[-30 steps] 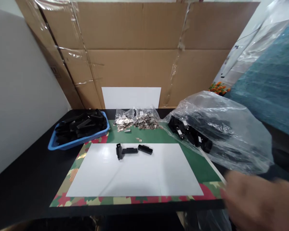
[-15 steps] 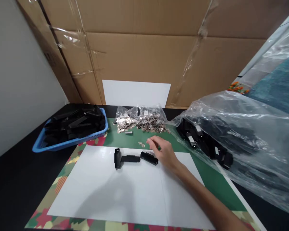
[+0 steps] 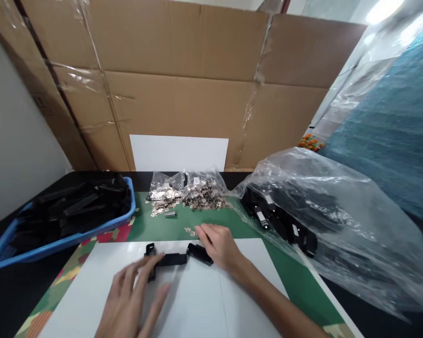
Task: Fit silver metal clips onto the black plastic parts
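Observation:
My left hand (image 3: 130, 293) has entered at the lower left, fingers spread, its fingertips over the upright black plastic part (image 3: 150, 249) on the white sheet; whether they touch it I cannot tell. Beside that lies a second black plastic part (image 3: 172, 259), crosswise. A third black part (image 3: 199, 253) rests at an angle by my right hand (image 3: 219, 245). That hand is closed, thumb and fingers pressed together beside a few small metal pieces (image 3: 190, 231) on the green mat. Anything in its fingertips is too small or hidden to make out.
Behind lie heaps of small metal pieces (image 3: 204, 195) in clear bags and a short metal cylinder (image 3: 169, 214). A blue basket (image 3: 127, 213) full of black parts stands left. On the right, a large clear plastic bag (image 3: 338, 188) holds more black parts. Cardboard (image 3: 183, 108) walls the back.
My left hand has come into view and reached the upright black part. My right hand remains closed near the small metal pieces. The camera view has tilted up and shifted right.

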Demonstrator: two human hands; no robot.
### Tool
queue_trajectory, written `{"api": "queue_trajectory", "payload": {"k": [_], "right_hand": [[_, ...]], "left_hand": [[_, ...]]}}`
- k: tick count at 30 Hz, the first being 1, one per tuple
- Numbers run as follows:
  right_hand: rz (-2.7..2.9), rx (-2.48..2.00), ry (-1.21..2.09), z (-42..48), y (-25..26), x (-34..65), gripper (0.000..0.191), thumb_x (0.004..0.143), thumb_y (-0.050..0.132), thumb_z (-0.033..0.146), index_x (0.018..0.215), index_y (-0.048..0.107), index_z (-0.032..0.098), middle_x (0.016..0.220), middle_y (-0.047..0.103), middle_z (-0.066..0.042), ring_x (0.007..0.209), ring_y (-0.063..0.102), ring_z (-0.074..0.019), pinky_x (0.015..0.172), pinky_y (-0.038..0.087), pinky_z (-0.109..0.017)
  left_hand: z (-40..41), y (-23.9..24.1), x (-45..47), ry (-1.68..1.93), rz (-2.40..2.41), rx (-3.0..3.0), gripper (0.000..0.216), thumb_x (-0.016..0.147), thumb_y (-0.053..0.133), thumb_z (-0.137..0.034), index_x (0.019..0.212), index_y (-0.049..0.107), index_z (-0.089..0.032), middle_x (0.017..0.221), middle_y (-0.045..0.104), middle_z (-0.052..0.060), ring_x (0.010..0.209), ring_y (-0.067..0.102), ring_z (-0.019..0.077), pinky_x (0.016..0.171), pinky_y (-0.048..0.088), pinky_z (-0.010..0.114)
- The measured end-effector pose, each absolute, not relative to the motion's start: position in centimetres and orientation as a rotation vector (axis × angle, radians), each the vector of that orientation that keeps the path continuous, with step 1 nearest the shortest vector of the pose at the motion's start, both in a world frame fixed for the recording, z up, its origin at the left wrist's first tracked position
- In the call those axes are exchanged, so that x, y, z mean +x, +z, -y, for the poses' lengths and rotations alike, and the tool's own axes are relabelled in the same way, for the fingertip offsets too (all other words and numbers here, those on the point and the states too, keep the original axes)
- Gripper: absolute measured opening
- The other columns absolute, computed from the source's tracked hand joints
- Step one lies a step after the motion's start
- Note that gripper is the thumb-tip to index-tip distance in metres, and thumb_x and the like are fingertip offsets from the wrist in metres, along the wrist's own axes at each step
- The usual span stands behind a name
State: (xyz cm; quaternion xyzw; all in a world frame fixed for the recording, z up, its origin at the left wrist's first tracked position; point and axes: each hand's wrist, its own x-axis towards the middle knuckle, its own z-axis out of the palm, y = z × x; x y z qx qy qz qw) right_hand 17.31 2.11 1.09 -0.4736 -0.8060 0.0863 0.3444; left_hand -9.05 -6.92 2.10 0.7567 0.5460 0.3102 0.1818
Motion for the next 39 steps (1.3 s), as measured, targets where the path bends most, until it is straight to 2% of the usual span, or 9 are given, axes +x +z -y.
{"api": "queue_trajectory", "payload": {"k": [3, 9, 14, 17, 22, 28, 31, 35, 39], "right_hand": [[2.086, -1.249, 0.255, -2.1, 1.1, 17.4, 0.044, 0.113, 0.032, 0.035, 0.075, 0.051, 0.022, 0.068, 0.061, -0.002, 0.061, 0.057, -0.0152, 0.064, 0.037, -0.027], [2.022, -1.243, 0.401, -2.1, 1.1, 17.6, 0.048, 0.112, 0.031, 0.041, 0.078, 0.058, 0.021, 0.066, 0.062, -0.003, 0.06, 0.059, -0.0158, 0.065, 0.041, -0.027], [2.017, -1.195, 0.608, -1.9, 1.6, 18.0, 0.053, 0.11, 0.032, 0.053, 0.08, 0.063, 0.022, 0.067, 0.064, -0.003, 0.061, 0.058, -0.0167, 0.064, 0.042, -0.027], [1.959, -1.145, 0.763, -1.8, 1.4, 18.2, 0.053, 0.111, 0.03, 0.051, 0.085, 0.065, 0.021, 0.063, 0.059, 0.0, 0.057, 0.056, -0.0152, 0.062, 0.042, -0.027], [1.794, -1.1, 0.973, -2.1, 0.7, 18.0, 0.053, 0.111, 0.031, 0.053, 0.092, 0.067, 0.019, 0.06, 0.06, 0.001, 0.052, 0.056, -0.0137, 0.059, 0.044, -0.026], [1.727, -1.228, 0.913, -2.7, 2.2, 18.5, 0.049, 0.108, 0.04, 0.052, 0.079, 0.063, 0.02, 0.061, 0.063, 0.0, 0.053, 0.054, -0.014, 0.056, 0.042, -0.026], [1.9, -1.392, 0.77, -2.4, 4.0, 20.0, 0.046, 0.107, 0.045, 0.044, 0.069, 0.057, 0.021, 0.062, 0.06, 0.001, 0.057, 0.052, -0.0143, 0.058, 0.038, -0.027], [2.155, -1.45, 0.848, -1.4, 5.8, 22.0, 0.025, 0.104, 0.054, 0.032, 0.082, 0.061, 0.022, 0.075, 0.062, 0.002, 0.069, 0.054, -0.0156, 0.065, 0.038, -0.027], [2.191, -1.385, 1.098, -0.8, 5.9, 22.5, 0.008, 0.094, 0.07, 0.024, 0.094, 0.062, 0.022, 0.095, 0.062, 0.0, 0.091, 0.058, -0.0179, 0.081, 0.044, -0.028]], "left_hand": [[3.8, 0.9, -7.3, 0.836, -1.748, 2.333, 0.049, 0.095, 0.061, -0.054, 0.139, 0.063, -0.034, 0.143, 0.055, 0.013, 0.131, 0.054, 0.0386, 0.103, 0.053, 0.063], [-0.2, -0.3, -10.7, 0.709, -1.637, 2.508, 0.035, 0.102, 0.053, -0.047, 0.126, 0.069, -0.027, 0.14, 0.061, 0.011, 0.124, 0.064, 0.0311, 0.101, 0.058, 0.049], [-3.7, 1.5, -13.3, 0.549, -1.354, 2.776, 0.049, 0.105, 0.05, -0.045, 0.151, 0.049, -0.027, 0.155, 0.052, 0.009, 0.141, 0.052, 0.0275, 0.117, 0.046, 0.047], [-5.7, 1.6, -13.8, 0.563, -1.246, 2.926, 0.047, 0.106, 0.05, -0.035, 0.152, 0.047, -0.027, 0.154, 0.054, 0.009, 0.142, 0.051, 0.028, 0.117, 0.045, 0.049], [-6.6, 1.8, -13.5, 0.71, -1.221, 3.007, 0.044, 0.102, 0.049, -0.021, 0.146, 0.052, -0.022, 0.138, 0.063, 0.013, 0.129, 0.059, 0.0292, 0.111, 0.049, 0.049], [-3.8, 4.9, -6.3, 0.701, -0.786, 2.927, 0.046, 0.097, 0.061, -0.036, 0.14, 0.054, -0.021, 0.134, 0.064, 0.014, 0.124, 0.062, 0.0288, 0.105, 0.053, 0.044], [-3.5, 4.9, -3.6, 0.539, -0.582, 2.907, 0.029, 0.095, 0.059, -0.034, 0.121, 0.064, -0.021, 0.118, 0.068, 0.011, 0.105, 0.069, 0.0258, 0.093, 0.057, 0.039], [-4.6, 3.3, -3.3, 0.579, -0.622, 2.881, 0.021, 0.094, 0.058, -0.035, 0.102, 0.064, -0.017, 0.095, 0.071, 0.01, 0.088, 0.072, 0.0254, 0.076, 0.056, 0.035], [-5.6, 3.6, -2.2, 0.316, -0.714, 2.865, 0.018, 0.082, 0.064, -0.038, 0.081, 0.061, -0.02, 0.06, 0.062, 0.001, 0.054, 0.064, 0.0211, 0.05, 0.04, 0.03]]}}
